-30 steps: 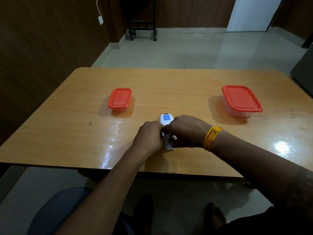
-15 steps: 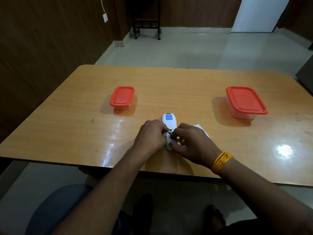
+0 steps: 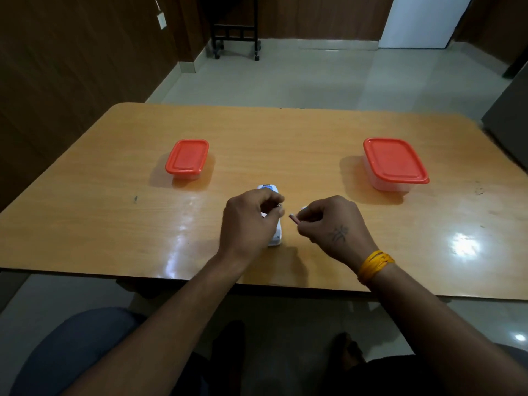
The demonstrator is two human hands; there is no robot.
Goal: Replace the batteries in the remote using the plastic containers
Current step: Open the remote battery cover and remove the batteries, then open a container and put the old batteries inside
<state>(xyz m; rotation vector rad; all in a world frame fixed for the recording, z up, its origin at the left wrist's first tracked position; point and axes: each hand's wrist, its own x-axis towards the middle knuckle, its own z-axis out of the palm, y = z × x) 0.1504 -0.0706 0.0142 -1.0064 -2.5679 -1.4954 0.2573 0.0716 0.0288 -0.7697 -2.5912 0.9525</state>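
Item: white remote (image 3: 275, 237), lying on the bench (image 3: 114, 224) at lower centre of the frame, its far end with a blue patch showing just above the left hand (image 3: 248, 221) and its near end showing below that hand; the middle is being covered, so whether the battery bay is standing open cannot be told. Left grip: fingers curled together over the remote, something small and pale showing at the fingertips, too small to identify. Right hand (image 3: 334, 224): sitting just right of the remote, grip pinching one slim pinkish battery (image 3: 295, 219) by its rear end, the free end pointing toward the left hand, clear of the remote. Small red-lidded container (image 3: 187, 158): sitting at middle left, lid on. Large red-lidded container (image 3: 395, 162): sitting at middle right, lid on, well apart from the hands. Handling notes, as judgement: the battery is looking light, rigid and smooth, so it is likely rolling if set on the glossy bench; a pinch across the barrel near mid-length is offering better control than the end hold. The remote is appearing as a light, stiff plastic shell, prone to sliding on the polished surface; holding it along its long edges is steadying it best. The containers are thin plastic with snap lids, best lifted at a lid corner while the base is being held.
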